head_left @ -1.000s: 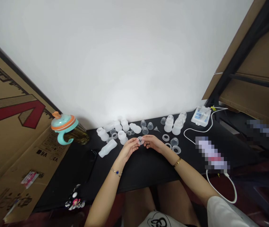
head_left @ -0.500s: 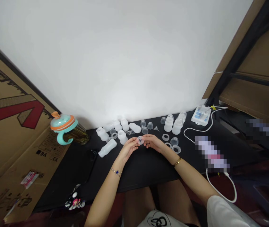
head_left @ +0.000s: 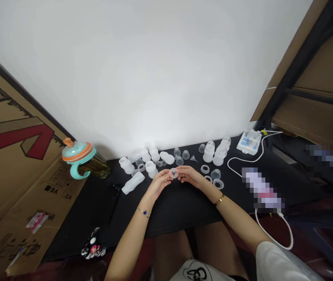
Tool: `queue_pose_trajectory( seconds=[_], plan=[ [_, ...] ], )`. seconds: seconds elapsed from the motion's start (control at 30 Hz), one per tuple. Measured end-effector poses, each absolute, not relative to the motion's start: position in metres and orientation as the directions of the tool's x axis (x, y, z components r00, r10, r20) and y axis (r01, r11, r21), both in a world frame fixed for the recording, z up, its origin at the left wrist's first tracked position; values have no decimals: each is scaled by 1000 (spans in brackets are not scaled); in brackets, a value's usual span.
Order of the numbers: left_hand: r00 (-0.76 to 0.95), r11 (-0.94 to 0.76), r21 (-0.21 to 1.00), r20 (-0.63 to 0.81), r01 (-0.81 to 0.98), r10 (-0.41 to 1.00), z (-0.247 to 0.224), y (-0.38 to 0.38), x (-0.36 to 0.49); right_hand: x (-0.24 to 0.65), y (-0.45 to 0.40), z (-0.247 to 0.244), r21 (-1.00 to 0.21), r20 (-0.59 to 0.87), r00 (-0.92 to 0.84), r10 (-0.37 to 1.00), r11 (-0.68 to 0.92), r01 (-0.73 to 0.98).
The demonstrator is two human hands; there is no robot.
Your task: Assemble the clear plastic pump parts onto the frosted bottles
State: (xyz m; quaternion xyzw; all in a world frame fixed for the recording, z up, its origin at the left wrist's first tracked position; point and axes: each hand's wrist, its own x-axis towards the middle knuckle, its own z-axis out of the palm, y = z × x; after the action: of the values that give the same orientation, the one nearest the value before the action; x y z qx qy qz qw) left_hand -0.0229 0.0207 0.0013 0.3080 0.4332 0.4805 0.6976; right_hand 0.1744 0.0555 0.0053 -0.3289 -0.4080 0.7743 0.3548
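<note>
Between both hands is a small clear round part, perhaps a bottle nipple or ring (head_left: 174,173), too small to name surely. My left hand (head_left: 161,181) pinches its left edge, and my right hand (head_left: 190,176) pinches its right edge. Just left of my left hand stands a white bottle (head_left: 151,170), with another white bottle (head_left: 133,183) lying on its side. Clear dome caps (head_left: 179,161) sit beyond the fingers beside a small clear funnel-shaped piece (head_left: 193,159). To the right of my right hand are clear rings (head_left: 218,184) and a clear cap (head_left: 215,174).
Capped white bottles (head_left: 220,154) stand at the back right near a white case (head_left: 248,142) and a white cable (head_left: 262,150). A teal-lidded jug (head_left: 86,159) is at left, by a cardboard box (head_left: 11,164). A white wall (head_left: 169,78) rises behind the black table (head_left: 181,210).
Both hands keep their pinch on the clear round part, in nearly the same place. The view has shifted very slightly.
</note>
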Motion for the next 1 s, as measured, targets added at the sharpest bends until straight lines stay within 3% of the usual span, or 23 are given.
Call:
queue_pose_trajectory(
  seconds=[0.2, 0.6, 0.77, 1.0],
  plan=[
    [180, 349, 843, -301, -409, 936, 4, 19, -23, 174, 55, 3, -894, -171, -523, 835, -355, -273],
    [119, 306, 890, -282, -337, 952, -1, 22, -24, 168, 55, -1, -992, 118, -350, 929, 99, -72],
    [69, 257, 919, -248, -298, 966, -5, 23, -23, 169, 50, 3, -946, 311, -268, 912, 325, 8],
    [37, 183, 947, -180, -264, 983, -6, 22, -23, 169, 44, 0, -835, 442, -350, 826, 521, 176]
  ],
)
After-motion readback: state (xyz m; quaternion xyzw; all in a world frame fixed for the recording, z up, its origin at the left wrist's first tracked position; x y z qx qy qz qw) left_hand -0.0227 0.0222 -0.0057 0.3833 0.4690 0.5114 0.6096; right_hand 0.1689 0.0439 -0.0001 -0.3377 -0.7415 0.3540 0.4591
